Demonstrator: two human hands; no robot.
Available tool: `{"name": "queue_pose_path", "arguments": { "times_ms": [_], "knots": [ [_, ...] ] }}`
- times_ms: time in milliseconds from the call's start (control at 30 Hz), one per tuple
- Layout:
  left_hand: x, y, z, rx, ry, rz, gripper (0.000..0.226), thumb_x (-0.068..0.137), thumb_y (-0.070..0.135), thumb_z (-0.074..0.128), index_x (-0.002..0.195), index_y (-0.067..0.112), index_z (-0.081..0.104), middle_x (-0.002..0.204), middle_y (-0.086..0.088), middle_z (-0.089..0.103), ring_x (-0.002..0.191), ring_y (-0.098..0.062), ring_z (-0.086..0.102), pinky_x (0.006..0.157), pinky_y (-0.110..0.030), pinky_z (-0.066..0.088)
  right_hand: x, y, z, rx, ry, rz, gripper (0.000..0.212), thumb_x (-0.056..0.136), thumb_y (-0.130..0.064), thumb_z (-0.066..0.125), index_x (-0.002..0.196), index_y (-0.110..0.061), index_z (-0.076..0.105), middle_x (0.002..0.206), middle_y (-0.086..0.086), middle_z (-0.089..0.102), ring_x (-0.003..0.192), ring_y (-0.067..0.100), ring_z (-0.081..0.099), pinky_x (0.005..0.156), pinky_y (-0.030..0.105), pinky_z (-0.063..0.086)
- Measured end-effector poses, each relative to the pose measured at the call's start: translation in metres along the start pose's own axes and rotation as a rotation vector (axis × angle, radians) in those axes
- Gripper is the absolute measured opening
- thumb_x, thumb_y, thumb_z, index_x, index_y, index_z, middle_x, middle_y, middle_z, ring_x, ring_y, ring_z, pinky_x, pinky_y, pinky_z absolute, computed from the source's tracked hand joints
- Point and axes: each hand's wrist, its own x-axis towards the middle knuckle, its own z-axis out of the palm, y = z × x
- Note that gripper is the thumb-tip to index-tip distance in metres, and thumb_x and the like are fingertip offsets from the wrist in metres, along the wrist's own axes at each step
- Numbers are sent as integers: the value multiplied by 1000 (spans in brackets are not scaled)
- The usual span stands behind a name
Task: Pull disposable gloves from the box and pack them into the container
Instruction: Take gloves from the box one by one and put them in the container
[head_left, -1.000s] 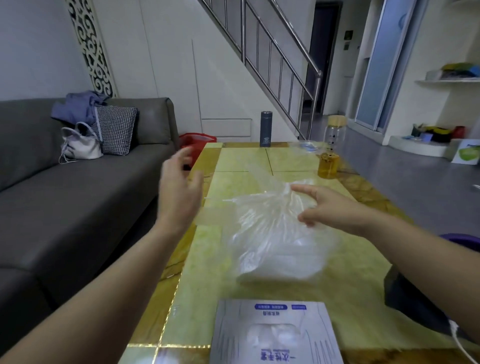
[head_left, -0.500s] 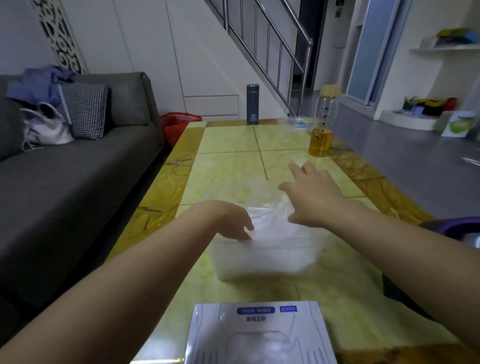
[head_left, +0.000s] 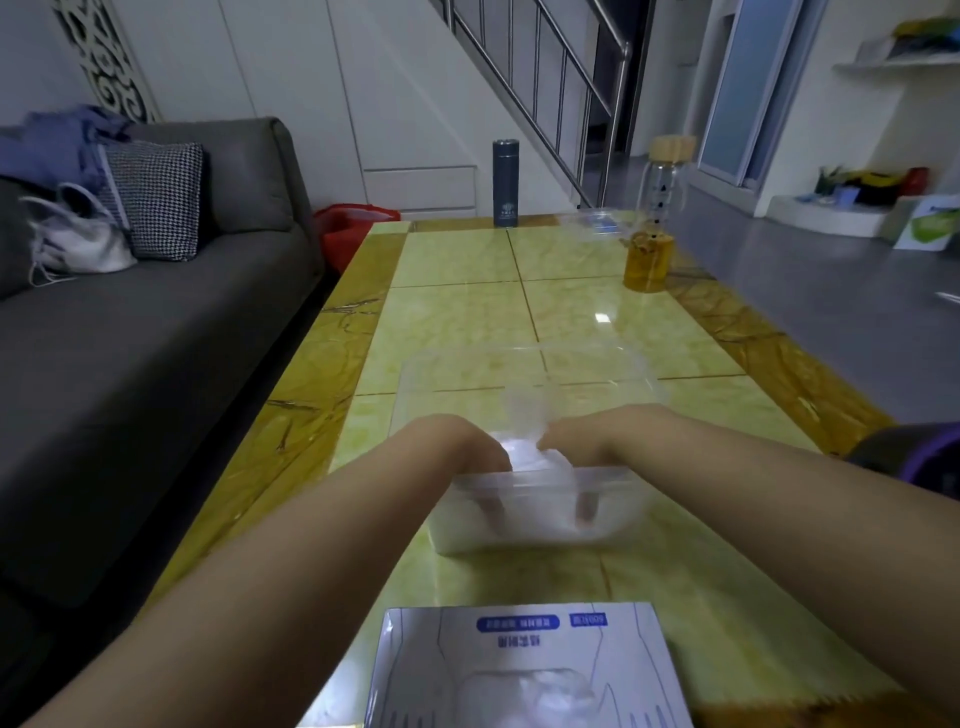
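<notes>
A clear plastic container (head_left: 618, 519) stands on the yellow table (head_left: 457, 312), its hinged lid (head_left: 467, 369) lying open behind it. Thin transparent gloves (head_left: 535, 462) fill it, and one bit sticks up between my wrists. My left hand (head_left: 467, 441) and my right hand (head_left: 576, 441) both reach down into the container side by side, their fingers pressing on the gloves and showing through the near wall. The grey-white glove box (head_left: 524, 670) lies at the table's near edge with gloves showing in its top opening.
A grey flask (head_left: 505, 183), a glass bottle of yellow liquid (head_left: 649, 244) and a clear tray (head_left: 597, 223) stand at the table's far end. A grey sofa (head_left: 130, 338) runs along the left. A purple object (head_left: 914, 457) sits at the right edge.
The loose glove held up between my hands has gone down into the container. Both hands have dropped in after it and now press on the pile.
</notes>
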Motion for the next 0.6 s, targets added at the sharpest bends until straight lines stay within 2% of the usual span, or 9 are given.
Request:
{"name": "queue_pose_path", "arguments": {
  "times_ms": [100,200,267,300,367,433,500,567,600],
  "knots": [
    [-8,-2,-2,30,59,23,62,95,41,52,149,21,30,153,-3,30,137,-25,33,109,-35,28,-8,0,-3,23,48,24,100,71,-37,82,150,-20,23,157,-1,20,142,23,24,113,43,28],
    [-31,-6,-3,-94,304,62,52,96,36,51,144,18,40,146,-2,43,131,-21,43,108,-34,33,-36,-3,-11,121,295,-16,74,80,-34,74,144,-20,38,149,-1,37,134,21,38,108,36,35],
    [-55,-8,-1,-243,528,106,43,96,29,53,137,18,49,136,1,54,120,-16,53,103,-30,40,-65,-8,-14,205,548,-82,52,85,-31,68,134,-22,52,136,-4,53,118,14,52,98,29,42],
    [-68,-9,2,-318,636,133,39,96,26,54,134,20,52,130,2,58,113,-13,57,99,-27,44,-81,-12,-13,249,672,-130,43,87,-30,66,128,-23,57,126,-7,60,103,6,56,88,24,45],
    [-96,-11,18,-430,837,189,32,95,22,54,126,23,58,117,7,63,99,-6,60,88,-19,49,-115,-27,-3,322,817,-238,29,89,-29,63,118,-25,64,102,-17,62,76,-3,53,70,15,41],
    [-118,-11,43,-480,977,226,25,95,20,54,117,25,63,103,12,64,88,-1,59,76,-12,47,-139,-44,17,330,745,-334,22,91,-29,61,112,-28,66,91,-23,57,71,-4,51,65,11,37],
    [-134,-7,72,-518,1016,244,20,94,19,55,110,25,66,96,13,64,83,1,58,70,-13,47,-151,-61,45,216,553,-397,23,93,-26,58,114,-28,67,98,-20,58,74,-6,49,68,10,37],
    [-143,-2,99,-514,938,245,21,92,22,59,112,25,65,102,11,65,85,2,57,73,-14,48,-152,-75,70,42,406,-419,30,95,-19,55,122,-27,63,118,-10,58,89,-2,50,79,16,42],
    [-144,1,113,-481,846,231,28,90,26,62,119,26,62,111,9,62,92,1,56,79,-12,46,-151,-81,79,-21,372,-413,33,95,-18,54,126,-28,60,124,-6,54,99,5,52,84,22,44]
  ]
}}
